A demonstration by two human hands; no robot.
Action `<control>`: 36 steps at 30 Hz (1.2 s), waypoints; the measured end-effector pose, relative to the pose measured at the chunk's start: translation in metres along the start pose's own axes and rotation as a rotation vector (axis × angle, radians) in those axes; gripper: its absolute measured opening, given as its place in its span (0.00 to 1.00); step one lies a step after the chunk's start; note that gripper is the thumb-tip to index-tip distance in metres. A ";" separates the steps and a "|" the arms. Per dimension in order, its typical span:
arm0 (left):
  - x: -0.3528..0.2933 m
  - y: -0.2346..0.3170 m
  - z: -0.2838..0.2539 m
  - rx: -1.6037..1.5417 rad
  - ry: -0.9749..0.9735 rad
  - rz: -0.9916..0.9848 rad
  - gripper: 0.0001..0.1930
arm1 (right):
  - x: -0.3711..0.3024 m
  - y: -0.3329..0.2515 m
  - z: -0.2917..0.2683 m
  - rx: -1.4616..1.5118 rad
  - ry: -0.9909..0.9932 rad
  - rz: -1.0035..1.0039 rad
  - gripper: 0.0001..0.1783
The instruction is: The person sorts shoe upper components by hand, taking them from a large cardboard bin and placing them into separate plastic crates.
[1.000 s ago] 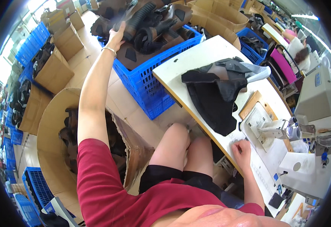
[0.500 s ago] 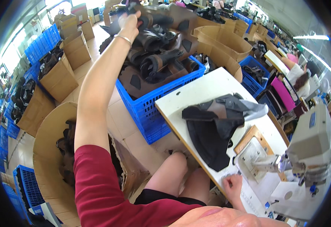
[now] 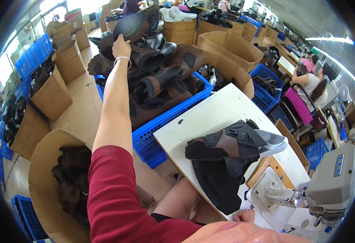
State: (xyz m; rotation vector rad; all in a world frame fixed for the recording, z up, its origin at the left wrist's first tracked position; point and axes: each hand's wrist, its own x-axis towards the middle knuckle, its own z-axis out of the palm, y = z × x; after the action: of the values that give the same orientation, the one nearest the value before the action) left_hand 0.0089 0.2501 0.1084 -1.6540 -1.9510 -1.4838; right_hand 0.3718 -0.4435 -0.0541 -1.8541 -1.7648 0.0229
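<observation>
My left hand (image 3: 122, 47) reaches far out over a heap of brown and black boot uppers in a blue crate (image 3: 173, 117). Its fingers are closed on the edge of a dark boot upper (image 3: 132, 25) at the far side of the heap. On the white sewing table (image 3: 181, 122) lies another boot upper (image 3: 226, 152), brown and black with a grey tongue. My right hand (image 3: 245, 216) rests by the near table edge, just below that piece, fingers curled and nothing visible in them. Part of it is hidden at the lower edge of the view.
A sewing machine (image 3: 333, 178) stands on the table's right. To my left, a round cardboard bin (image 3: 43, 174) holds dark pieces. Cardboard boxes (image 3: 52, 91) and blue crates line the left side. Behind the table are an open carton (image 3: 230, 46) and a seated person (image 3: 317, 87).
My left hand has moved lower and slightly left, and the blurred pieces near it have settled. My view has shifted, and my right hand now sits lower in it.
</observation>
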 end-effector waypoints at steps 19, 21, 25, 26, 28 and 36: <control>0.021 -0.117 -0.042 0.111 0.159 0.180 0.14 | 0.011 -0.022 0.000 -0.047 0.061 0.029 0.13; -0.011 -0.080 -0.047 -0.070 0.359 0.261 0.14 | 0.013 -0.017 0.002 -0.046 0.043 0.017 0.13; -0.058 -0.004 -0.064 0.290 0.016 1.109 0.32 | -0.001 -0.001 0.004 -0.061 -0.004 -0.002 0.12; -0.055 -0.015 -0.043 0.397 -0.003 1.152 0.39 | -0.002 0.001 0.003 -0.051 -0.018 -0.014 0.12; -0.043 -0.015 -0.026 0.488 -0.017 1.105 0.40 | -0.005 0.002 0.001 -0.068 -0.071 0.009 0.10; 0.023 -0.013 0.008 0.590 -0.043 0.813 0.28 | -0.010 -0.003 -0.008 -0.120 -0.225 0.119 0.06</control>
State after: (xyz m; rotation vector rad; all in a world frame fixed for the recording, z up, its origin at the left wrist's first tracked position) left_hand -0.0064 0.2727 0.1128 -1.8262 -1.2586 -0.5134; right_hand 0.3712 -0.4563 -0.0502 -2.1118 -1.8358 0.1816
